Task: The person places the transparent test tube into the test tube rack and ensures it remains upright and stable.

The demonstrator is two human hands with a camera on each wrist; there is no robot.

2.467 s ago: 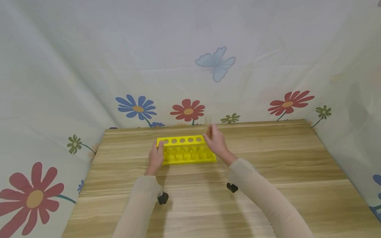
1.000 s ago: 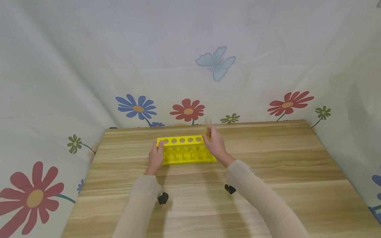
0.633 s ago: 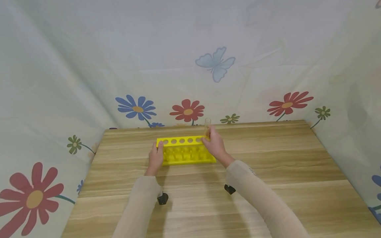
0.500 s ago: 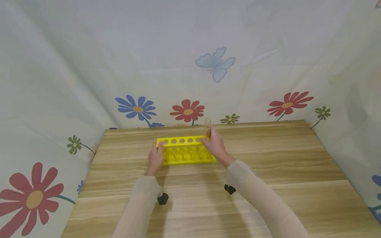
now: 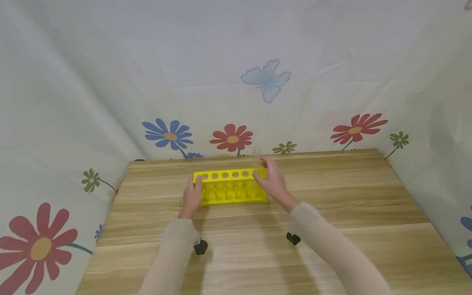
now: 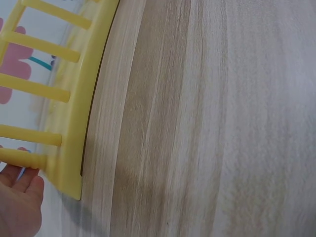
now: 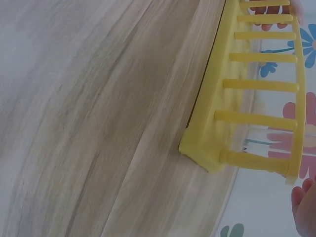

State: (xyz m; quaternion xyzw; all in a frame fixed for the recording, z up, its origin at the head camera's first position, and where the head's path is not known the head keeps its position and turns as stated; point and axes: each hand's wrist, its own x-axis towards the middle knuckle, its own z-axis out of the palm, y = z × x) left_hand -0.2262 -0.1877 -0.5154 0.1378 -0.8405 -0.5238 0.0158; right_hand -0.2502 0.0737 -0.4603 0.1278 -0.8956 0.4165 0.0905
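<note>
A yellow test tube rack (image 5: 230, 201) stands on the wooden table, with a row of round holes along its top. My left hand (image 5: 191, 198) grips the rack's left end, thumb on the top bar; its fingertips show behind the end post in the left wrist view. A clear test tube (image 5: 257, 155) stands upright in the rightmost hole, its upper part above the bar. Beside it is my right hand (image 5: 273, 180), thumb and forefinger spread apart around the tube. In the right wrist view, only part of the right hand (image 7: 307, 210) shows, near the rack's end.
The wooden table (image 5: 350, 196) runs back to a white cloth wall (image 5: 184, 82) printed with flowers and a butterfly. Cloth also stands at the left and right sides. A black wrist device (image 5: 200, 247) hangs under the left sleeve, another black device (image 5: 293, 238) under the right.
My right hand has loosened from the test tube and shifted slightly right, its fingers parting. The tube stays upright in the rack. My left hand keeps its grip.
</note>
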